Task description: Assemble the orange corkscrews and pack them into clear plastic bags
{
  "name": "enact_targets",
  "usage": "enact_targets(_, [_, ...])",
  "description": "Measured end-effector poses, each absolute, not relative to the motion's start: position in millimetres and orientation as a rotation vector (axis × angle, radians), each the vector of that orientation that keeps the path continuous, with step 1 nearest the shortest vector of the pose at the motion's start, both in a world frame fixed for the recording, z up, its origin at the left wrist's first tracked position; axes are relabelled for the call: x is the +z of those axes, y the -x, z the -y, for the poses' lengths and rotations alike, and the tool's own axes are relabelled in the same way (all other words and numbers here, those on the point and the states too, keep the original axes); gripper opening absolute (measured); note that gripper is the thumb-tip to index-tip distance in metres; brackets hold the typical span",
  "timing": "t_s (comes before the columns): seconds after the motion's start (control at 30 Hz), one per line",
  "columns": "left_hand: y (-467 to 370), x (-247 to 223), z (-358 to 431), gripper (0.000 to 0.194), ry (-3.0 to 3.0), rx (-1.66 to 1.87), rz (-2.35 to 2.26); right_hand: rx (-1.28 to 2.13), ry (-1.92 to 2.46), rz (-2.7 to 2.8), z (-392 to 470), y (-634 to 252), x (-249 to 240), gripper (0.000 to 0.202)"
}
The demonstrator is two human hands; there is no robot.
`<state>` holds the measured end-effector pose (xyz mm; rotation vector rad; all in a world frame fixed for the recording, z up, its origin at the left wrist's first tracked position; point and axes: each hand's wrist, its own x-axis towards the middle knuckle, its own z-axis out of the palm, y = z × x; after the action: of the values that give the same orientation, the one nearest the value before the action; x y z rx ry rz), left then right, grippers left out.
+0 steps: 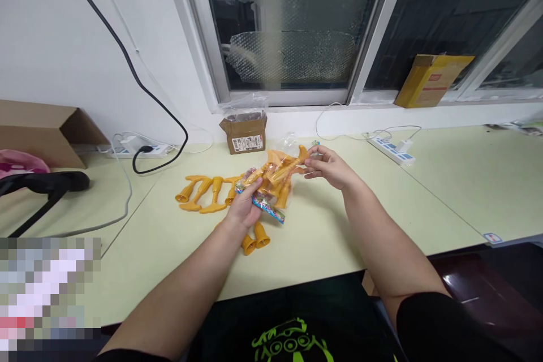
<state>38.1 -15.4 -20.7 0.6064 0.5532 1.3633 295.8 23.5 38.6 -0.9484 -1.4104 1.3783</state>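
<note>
My left hand (246,206) grips a clear plastic bag (268,203) with a colourful printed strip along its edge. Several yellow T-shaped plastic pieces (278,191) show through the bag. At the bag's upper right, my right hand (328,165) has its fingers and thumb closed about the crossbar end of a yellow T-shaped piece (292,164), whose shaft lies over or in the bag. More such yellow pieces (216,192) lie in a row left of the bag. Near my left wrist, flared ends of other yellow pieces (262,236) show, partly hidden by my forearm.
A small open cardboard box (246,134) stands against the wall behind the bag. Power strips (391,149) with cables lie at the back on both sides. At left are a larger carton (38,130) and a black curved object (51,186). A yellow box (432,82) leans on the window.
</note>
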Motion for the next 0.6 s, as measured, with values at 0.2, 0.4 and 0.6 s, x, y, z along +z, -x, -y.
enact_targets(0.2, [-29.0,-17.5,13.2,0.044,-0.691,1.326,-0.540,1.058,0.836,1.357,-25.9,-299.1,56.5,0.032])
enact_targets(0.4, [-27.8,-29.2,7.9,0.067,-1.026,1.216,-0.682,0.917,0.875,1.502,-20.1,-284.7,61.0,0.022])
enact_targets(0.6, [-38.7,-33.6,15.2,0.054,-1.470,1.230,-0.790,0.745,0.790,1.813,-8.4,-281.2,63.0,0.006])
